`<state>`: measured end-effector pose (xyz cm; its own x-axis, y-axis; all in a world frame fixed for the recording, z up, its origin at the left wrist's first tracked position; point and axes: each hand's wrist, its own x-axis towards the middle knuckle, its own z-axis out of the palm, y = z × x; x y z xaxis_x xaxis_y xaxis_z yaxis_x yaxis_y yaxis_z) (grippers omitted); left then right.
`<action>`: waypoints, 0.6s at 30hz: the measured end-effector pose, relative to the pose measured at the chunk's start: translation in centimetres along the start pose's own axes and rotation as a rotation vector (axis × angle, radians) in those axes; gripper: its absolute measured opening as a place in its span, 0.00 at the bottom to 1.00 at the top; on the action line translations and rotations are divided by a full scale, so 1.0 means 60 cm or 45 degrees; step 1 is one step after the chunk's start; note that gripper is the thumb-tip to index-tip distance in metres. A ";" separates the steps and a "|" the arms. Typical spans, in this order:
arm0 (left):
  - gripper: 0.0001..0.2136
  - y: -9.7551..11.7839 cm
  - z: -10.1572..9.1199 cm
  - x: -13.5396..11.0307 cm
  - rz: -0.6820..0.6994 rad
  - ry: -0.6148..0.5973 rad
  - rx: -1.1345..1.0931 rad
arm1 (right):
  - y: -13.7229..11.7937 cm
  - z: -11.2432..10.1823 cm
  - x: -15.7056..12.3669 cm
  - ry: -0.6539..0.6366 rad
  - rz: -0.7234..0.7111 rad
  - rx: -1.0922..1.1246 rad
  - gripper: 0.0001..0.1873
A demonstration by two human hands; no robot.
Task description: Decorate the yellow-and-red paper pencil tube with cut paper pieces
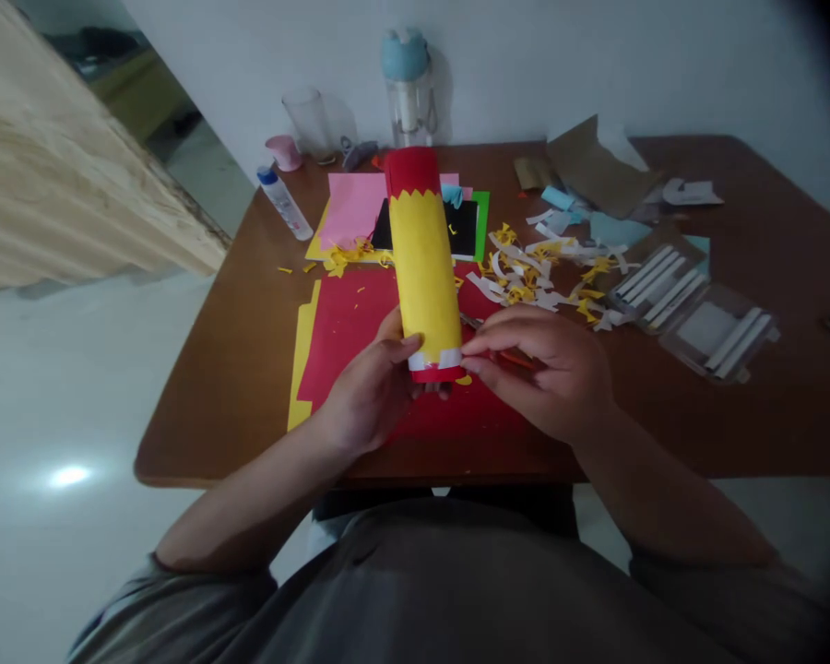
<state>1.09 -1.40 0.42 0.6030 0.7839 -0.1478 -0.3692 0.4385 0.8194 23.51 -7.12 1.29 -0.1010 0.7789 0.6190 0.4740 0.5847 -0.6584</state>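
Head view, tube (424,258) in hands (370,392) (539,373) — table edge (235,478)

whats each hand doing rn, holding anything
left hand: closed around the yellow-and-red paper tube
right hand: pinching the white paper strip at the tube's near end

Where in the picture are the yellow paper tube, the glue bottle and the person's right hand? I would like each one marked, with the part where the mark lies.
yellow paper tube (423,258), head view, point on its yellow middle
glue bottle (285,208), head view, point on its white body
right hand (540,369), head view, point on the back of the hand
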 end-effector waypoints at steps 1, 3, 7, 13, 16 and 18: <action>0.22 -0.002 0.000 -0.001 0.004 0.001 0.008 | -0.001 -0.002 0.000 -0.017 0.002 -0.010 0.04; 0.23 -0.005 0.002 -0.002 0.023 -0.010 0.020 | -0.002 -0.004 -0.002 -0.048 0.001 -0.040 0.04; 0.21 -0.005 0.009 -0.005 0.110 -0.048 0.055 | -0.003 -0.003 -0.008 -0.058 -0.039 -0.144 0.06; 0.23 -0.003 0.003 -0.007 0.093 -0.047 -0.007 | -0.001 0.003 -0.011 -0.004 -0.155 -0.218 0.15; 0.23 -0.003 -0.001 -0.009 0.076 -0.032 -0.012 | 0.004 0.006 -0.014 0.030 -0.268 -0.259 0.21; 0.23 -0.002 -0.001 -0.010 0.071 -0.015 -0.019 | 0.010 0.008 -0.016 0.037 -0.323 -0.334 0.21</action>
<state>0.73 -1.88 0.37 0.5894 0.8022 -0.0954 -0.4131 0.4008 0.8177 23.49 -7.41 0.07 -0.2208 0.6078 0.7628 0.6458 0.6772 -0.3526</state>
